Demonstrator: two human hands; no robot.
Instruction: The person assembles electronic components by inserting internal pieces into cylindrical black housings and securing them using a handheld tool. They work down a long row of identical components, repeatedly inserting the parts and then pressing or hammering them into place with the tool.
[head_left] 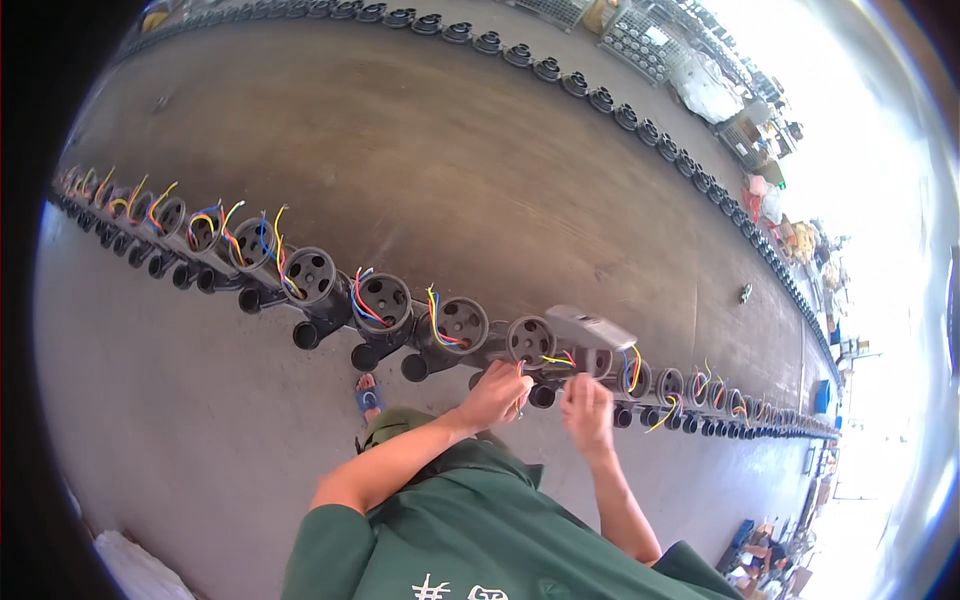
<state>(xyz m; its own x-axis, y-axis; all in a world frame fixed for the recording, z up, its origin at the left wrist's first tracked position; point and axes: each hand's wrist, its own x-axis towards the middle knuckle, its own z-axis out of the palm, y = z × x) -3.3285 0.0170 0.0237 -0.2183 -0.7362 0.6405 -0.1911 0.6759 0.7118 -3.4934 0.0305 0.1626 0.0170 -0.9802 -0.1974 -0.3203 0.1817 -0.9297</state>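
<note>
My left hand is closed in a pinch just below a dark round housing with holes in its end face. Thin coloured wires show at its fingertips; how they run inside the grip is hidden. My right hand is wrapped round the handle of a hammer, slightly smeared by motion. The broad grey hammer head is raised and covers part of the neighbouring housing. Yellow and red wires stick out between these two housings.
Similar housings with side pipes and coloured wires line the near edge of a wide brown table. Along its far edge runs a row of dark round parts. Wire crates and bags stand beyond. Grey floor lies below.
</note>
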